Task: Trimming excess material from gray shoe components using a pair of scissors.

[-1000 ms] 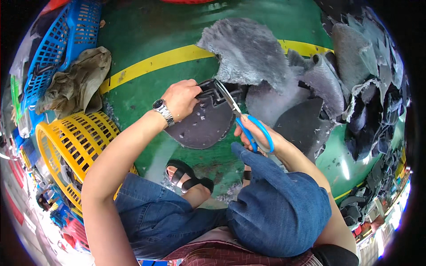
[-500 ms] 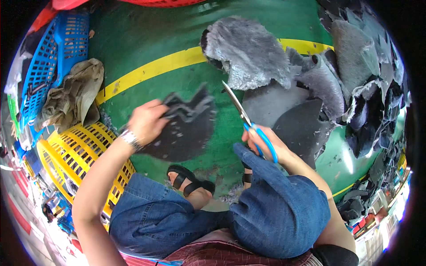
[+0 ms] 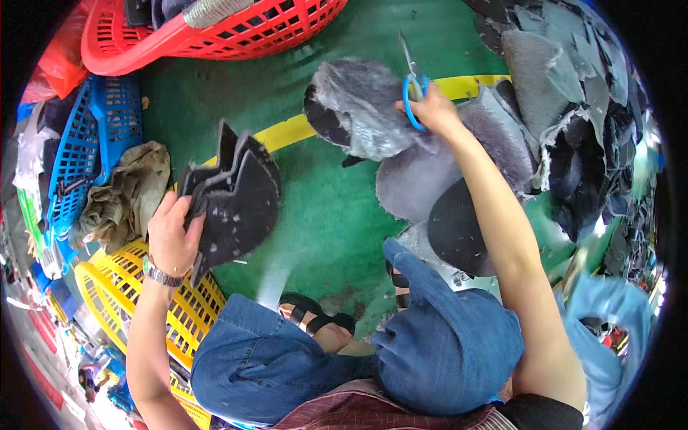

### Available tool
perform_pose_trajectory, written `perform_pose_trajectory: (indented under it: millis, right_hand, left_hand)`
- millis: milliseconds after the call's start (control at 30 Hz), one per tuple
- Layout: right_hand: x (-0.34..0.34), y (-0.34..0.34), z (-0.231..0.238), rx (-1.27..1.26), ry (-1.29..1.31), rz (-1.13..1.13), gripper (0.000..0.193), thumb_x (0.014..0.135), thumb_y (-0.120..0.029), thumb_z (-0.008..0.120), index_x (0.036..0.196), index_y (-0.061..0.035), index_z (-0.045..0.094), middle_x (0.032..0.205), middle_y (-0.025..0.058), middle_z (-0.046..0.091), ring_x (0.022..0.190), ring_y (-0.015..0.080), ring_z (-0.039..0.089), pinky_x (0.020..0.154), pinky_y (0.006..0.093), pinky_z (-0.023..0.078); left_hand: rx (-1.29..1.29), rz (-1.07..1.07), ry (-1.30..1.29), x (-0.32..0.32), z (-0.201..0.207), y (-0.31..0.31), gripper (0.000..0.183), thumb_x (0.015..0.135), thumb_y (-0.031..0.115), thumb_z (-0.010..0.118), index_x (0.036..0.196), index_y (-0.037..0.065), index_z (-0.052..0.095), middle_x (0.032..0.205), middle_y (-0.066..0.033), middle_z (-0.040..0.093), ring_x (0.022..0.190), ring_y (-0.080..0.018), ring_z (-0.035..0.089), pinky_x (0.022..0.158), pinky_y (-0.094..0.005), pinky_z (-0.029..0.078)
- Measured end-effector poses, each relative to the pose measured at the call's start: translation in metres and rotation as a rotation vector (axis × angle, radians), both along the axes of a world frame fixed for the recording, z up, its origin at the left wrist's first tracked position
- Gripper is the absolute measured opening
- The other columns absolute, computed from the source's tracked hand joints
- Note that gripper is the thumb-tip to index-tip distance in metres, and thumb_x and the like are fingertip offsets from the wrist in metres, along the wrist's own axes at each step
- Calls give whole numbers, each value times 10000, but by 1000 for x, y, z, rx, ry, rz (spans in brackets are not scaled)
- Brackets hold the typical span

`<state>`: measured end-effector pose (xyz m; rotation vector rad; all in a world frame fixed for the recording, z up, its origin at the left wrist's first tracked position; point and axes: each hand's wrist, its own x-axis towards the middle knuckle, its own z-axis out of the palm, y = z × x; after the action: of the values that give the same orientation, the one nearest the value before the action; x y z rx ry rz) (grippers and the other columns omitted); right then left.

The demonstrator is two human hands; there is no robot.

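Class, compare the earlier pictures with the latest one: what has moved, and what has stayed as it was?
The left hand has carried the dark cut pieces leftward, above the yellow basket. The right hand has reached forward with the blue-handled scissors to the grey fabric. Both grips are unchanged; the person remains seated.

Left hand (image 3: 172, 233) is clamped on a stack of dark felt pieces (image 3: 233, 197), holding them up just above the yellow basket (image 3: 118, 290). Right hand (image 3: 433, 111) is stretched way out from that basket, fingers through the blue-handled scissors (image 3: 412, 79), blades pointing up and away, right at the edge of a fuzzy grey fabric piece (image 3: 365, 107). Red basket (image 3: 215, 36) sits far beyond the yellow one, blue basket (image 3: 86, 154) just past it with a crumpled tan cloth (image 3: 125, 193) beside. Green floor (image 3: 322, 215) underneath everything.
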<state>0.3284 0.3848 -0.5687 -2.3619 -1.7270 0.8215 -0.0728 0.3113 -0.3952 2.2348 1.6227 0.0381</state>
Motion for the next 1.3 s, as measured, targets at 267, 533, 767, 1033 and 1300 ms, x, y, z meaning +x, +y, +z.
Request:
perform_pose_trajectory:
  millis: [267, 533, 767, 1033, 1300]
  right_hand:
    - [-101, -58, 63, 279, 530, 334, 327, 681, -138, 624, 966, -59, 487, 822, 145, 554, 777, 323, 571, 652, 374, 458]
    - [-101, -199, 49, -166, 364, 1058, 367, 682, -204, 585, 1005, -69, 475, 735, 112, 596, 618, 280, 604, 520, 404, 470]
    - [-29, -221, 74, -13, 628, -60, 293, 686, -117, 668, 903, -65, 478, 654, 43, 536, 547, 150, 528, 513, 290, 437]
    - [-55, -119, 82, 54, 32, 121, 447, 680, -258, 632, 1025, -37, 455, 882, 216, 564, 831, 375, 557, 691, 436, 449]
    - [-25, -129, 23, -229, 1081, -203, 286, 714, -86, 602, 960, -47, 464, 831, 42, 521, 550, 88, 467, 462, 216, 385]
  left_hand:
    - [59, 181, 122, -74, 9, -36, 171, 701, 90, 610, 791, -16, 510, 755, -171, 488, 704, -357, 498, 605, -379, 401]
    - [324, 2, 100, -68, 45, -25, 350, 691, 0, 582, 1035, 8, 517, 881, -171, 547, 786, -350, 528, 691, -354, 427]
    - [-314, -189, -80, -22, 48, -18, 299, 588, 39, 630, 877, 4, 565, 786, -149, 554, 787, -314, 509, 701, -370, 414]
    - [-705, -665, -363, 126, -114, 9, 305, 653, 204, 635, 878, 15, 556, 1002, -169, 498, 942, -303, 486, 811, -393, 400]
    - [-624, -414, -345, 177, -138, -4, 299, 643, 246, 665, 865, 53, 608, 940, -142, 534, 906, -313, 522, 772, -381, 423]
